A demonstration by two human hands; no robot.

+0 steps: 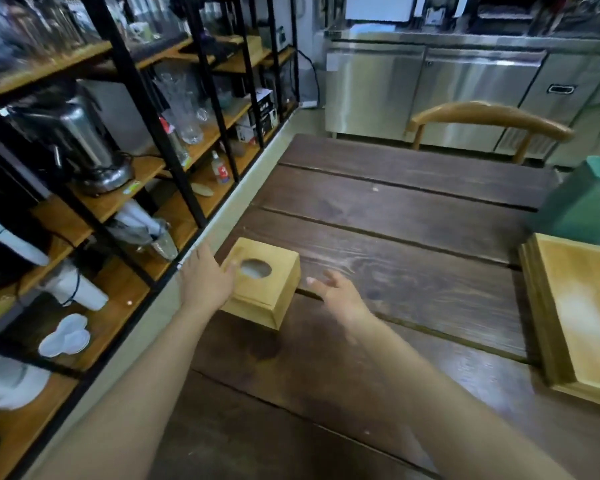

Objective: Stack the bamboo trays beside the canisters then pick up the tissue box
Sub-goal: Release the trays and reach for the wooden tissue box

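The tissue box [262, 284] sits on the dark bench [395, 220], close to the bench's left edge, with its round opening facing up. The left hand [205, 282] lies against the box's left side, fingers spread, and the thumb reaches onto the top near the hole. It touches the box but I do not think it has closed on it yet. The right hand [340, 296] is open and holds nothing; it is near the right side of the box, not touching.

Far to the right of the right hand, the bamboo trays [575, 323] lie as one pile at the bench's edge, next to a green thing [582, 206] which is too blurred to name. So the stacking part seems done, and the step now is to lift the box.

To do it well, I think the right hand should come in until its palm presses flat on the right wall, opposite the left hand, so the two sides are squeezed evenly. The thumb should stay out of the hole, because a lid may be loose there. The box stands near the edge with the shelf [125, 188] and floor beyond the left hand, so it is safer to lift straight up and not push it leftward. The wood looks smooth, so a firm, level grip is needed.
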